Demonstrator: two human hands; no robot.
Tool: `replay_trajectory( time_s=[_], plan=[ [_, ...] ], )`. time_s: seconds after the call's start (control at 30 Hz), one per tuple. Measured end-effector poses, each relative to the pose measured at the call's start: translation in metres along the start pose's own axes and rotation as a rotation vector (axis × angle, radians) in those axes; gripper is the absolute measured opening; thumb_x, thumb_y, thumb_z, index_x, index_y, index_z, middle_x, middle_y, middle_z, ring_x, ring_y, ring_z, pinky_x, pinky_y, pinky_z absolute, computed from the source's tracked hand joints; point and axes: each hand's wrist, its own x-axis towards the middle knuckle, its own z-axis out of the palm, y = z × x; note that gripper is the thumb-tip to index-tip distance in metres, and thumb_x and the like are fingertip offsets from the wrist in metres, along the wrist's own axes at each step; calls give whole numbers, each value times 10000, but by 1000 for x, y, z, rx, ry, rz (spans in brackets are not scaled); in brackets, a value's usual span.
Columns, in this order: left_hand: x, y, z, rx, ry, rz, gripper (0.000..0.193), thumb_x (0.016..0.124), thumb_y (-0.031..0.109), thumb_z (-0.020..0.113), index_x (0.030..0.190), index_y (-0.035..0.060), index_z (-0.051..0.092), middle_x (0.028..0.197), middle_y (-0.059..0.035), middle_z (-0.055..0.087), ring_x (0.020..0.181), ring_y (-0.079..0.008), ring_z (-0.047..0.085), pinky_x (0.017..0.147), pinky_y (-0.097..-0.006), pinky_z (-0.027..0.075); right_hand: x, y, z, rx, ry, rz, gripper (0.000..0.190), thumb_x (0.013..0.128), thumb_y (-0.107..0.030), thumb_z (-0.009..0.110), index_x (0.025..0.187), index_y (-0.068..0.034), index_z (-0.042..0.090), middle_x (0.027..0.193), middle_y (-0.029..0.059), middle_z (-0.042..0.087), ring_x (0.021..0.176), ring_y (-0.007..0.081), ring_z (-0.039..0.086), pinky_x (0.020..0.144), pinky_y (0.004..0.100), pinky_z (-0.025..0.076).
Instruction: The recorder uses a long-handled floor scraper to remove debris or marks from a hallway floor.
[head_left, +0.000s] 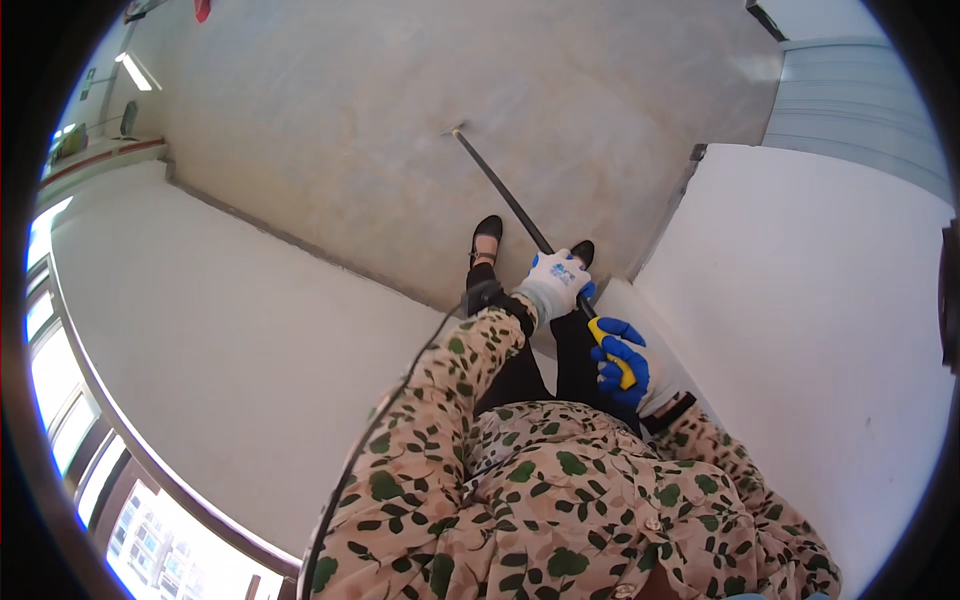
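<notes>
A long-handled floor tool, possibly a scraper, has a black pole (499, 184) that slants up and left from my body. Its small head (455, 130) rests on the concrete floor, too small to make out fully. My left hand (556, 283), in a white glove with blue palm coating, grips the pole partway down. At the near end is a yellow handle (625, 373), and my right hand (636, 367), gloved alike, is wrapped around it. Both black shoes (487, 234) stand beside the lower pole.
The grey floor (322, 150) stretches ahead. A white wall (225, 345) with windows (67, 382) runs along my left. White wall (802, 300) closes in on the right, with a pale blue ribbed panel (847, 105) beyond it. A black cable (375, 431) runs along my left sleeve.
</notes>
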Motion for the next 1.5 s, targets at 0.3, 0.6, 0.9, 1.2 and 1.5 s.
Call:
replay_trajectory(
  time_s=[0.3, 0.6, 0.9, 1.2, 1.5],
  plan=[
    [-2, 27, 25, -19, -5, -33, 182, 724, 172, 663, 903, 205, 659, 1055, -39, 590, 1082, -275, 506, 821, -455, 449, -22, 4, -1, -34, 55, -7, 350, 892, -119, 585, 1231, -152, 501, 881, 91, 561, 584, 106, 485, 516, 228, 434],
    [33, 6, 6, -67, 76, -121, 199, 700, 133, 655, 881, 214, 652, 1018, -33, 600, 1063, -280, 512, 817, -461, 440, 7, -41, -6, -76, -62, -54, 327, 916, -120, 539, 1238, -128, 484, 912, 95, 552, 623, 92, 480, 518, 214, 426],
    [10, -19, -8, 79, -15, -133, 152, 768, 155, 626, 900, 224, 655, 1087, -37, 559, 1125, -242, 473, 826, -464, 442, 30, 4, 21, 56, -119, -111, 286, 902, -82, 555, 1173, -169, 527, 890, 89, 546, 617, 131, 486, 544, 246, 437],
    [-10, -8, 3, -179, 494, -215, 303, 742, 290, 652, 994, 139, 577, 1298, -148, 423, 1282, -432, 291, 979, -569, 272, 14, -7, 31, 117, -175, -36, 307, 915, -87, 539, 1208, -176, 513, 934, 99, 547, 708, 155, 527, 586, 257, 459],
    [24, -82, -62, -81, 541, -385, 346, 659, 206, 689, 976, 166, 555, 1280, -127, 453, 1202, -413, 397, 900, -537, 357, 100, -50, 91, 190, -348, -95, 309, 924, -78, 516, 1222, -158, 511, 919, 70, 528, 750, 131, 495, 635, 243, 455]
  ],
)
